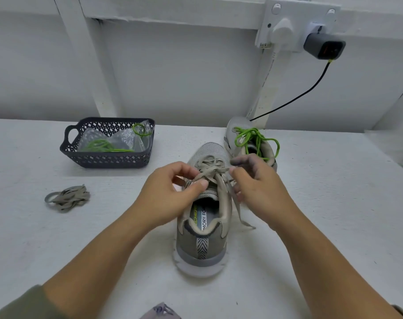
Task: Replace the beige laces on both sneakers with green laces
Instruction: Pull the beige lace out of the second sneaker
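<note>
A grey sneaker [201, 245] stands heel toward me in the middle of the table, still laced with a beige lace [209, 168]. My left hand [170, 194] pinches that lace at the tongue between thumb and fingers. My right hand [258, 183] grips the lace on the other side, and a loose end [243, 221] trails down beside the shoe. Behind to the right stands the second sneaker [236, 130], which carries a green lace [253, 139]. A bundled beige lace [68, 198] lies on the table at the left.
A dark perforated basket [104, 157] at the back left holds a green lace [104, 145] and clear plastic bags. A wall socket with a black charger [323, 47] and its cable hangs above the far sneaker. A grey object [161, 310] shows at the near edge.
</note>
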`<state>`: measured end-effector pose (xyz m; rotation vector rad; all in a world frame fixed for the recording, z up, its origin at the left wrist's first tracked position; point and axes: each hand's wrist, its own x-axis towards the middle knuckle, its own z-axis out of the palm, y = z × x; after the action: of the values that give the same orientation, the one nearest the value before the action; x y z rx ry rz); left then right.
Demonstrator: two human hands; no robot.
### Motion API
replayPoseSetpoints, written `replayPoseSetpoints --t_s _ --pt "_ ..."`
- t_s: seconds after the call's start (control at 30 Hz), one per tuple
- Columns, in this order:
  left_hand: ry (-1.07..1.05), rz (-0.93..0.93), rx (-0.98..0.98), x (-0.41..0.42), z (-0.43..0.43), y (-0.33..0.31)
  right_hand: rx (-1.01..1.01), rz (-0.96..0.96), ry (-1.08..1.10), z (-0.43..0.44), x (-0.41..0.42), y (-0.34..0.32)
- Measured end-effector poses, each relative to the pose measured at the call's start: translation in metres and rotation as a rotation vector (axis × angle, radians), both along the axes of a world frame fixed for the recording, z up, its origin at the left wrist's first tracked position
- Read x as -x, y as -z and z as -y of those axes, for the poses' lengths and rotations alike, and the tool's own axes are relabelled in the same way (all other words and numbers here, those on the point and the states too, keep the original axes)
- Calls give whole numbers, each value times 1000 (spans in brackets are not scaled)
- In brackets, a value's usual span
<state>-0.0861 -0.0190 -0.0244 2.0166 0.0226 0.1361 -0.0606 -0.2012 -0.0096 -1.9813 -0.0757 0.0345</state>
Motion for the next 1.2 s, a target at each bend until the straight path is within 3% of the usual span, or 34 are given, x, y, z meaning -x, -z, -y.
replayPoseSetpoints --t_s 0.03,0.1,0.17,0.27,0.33,0.4,0.47,0.53,0.6,0.7,0.77,0.8,0.87,0.93,0.97,1.1,1.2 --pt "-22 87 -111 -2 1 1 52 39 -41 -1 0 -1" --pt "-49 127 -94 -6 4 1 152 109 -37 -3 -1 -2" --pt "-125 10 233 -12 4 -3 159 99 72 -3 -2 -1" --pt "-316 -255 767 -17 3 -2 13 -54 159 -2 1 -3" --pt "-351 -337 1055 -17 -2 0 162 -110 140 -1 5 -4" --pt "-342 -297 1223 -21 -11 0 422 -171 67 2 9 -5" --pt "-382 -149 1078 -25 -19 0 591 -290 -21 6 12 -8" --pt "-499 52 750 -28 -28 6 677 -408 -103 10 16 -12" --pt "-529 179 486 -26 -36 12 760 -394 -140 12 17 -18" --pt "-534 -10 -117 -25 -41 28 777 -50 -70 9 13 -20" --pt "-594 -30 -496 -22 -36 31 604 194 -14 4 4 -20" --pt "-568 69 -525 -20 -32 28 504 228 -19 3 -1 -18" --pt "-291 242 -270 -20 -28 22 381 147 -95 1 -10 -13" --pt "14 223 51 -16 -22 21 329 46 -179 0 -14 -3" --pt "92 225 106 -14 -20 23 305 40 -192 0 -15 0" --pt "89 324 67 -8 -13 33 326 38 -153 -1 -13 0" --pt "2 429 -14 -7 -12 37 535 -83 -139 1 -11 -9"
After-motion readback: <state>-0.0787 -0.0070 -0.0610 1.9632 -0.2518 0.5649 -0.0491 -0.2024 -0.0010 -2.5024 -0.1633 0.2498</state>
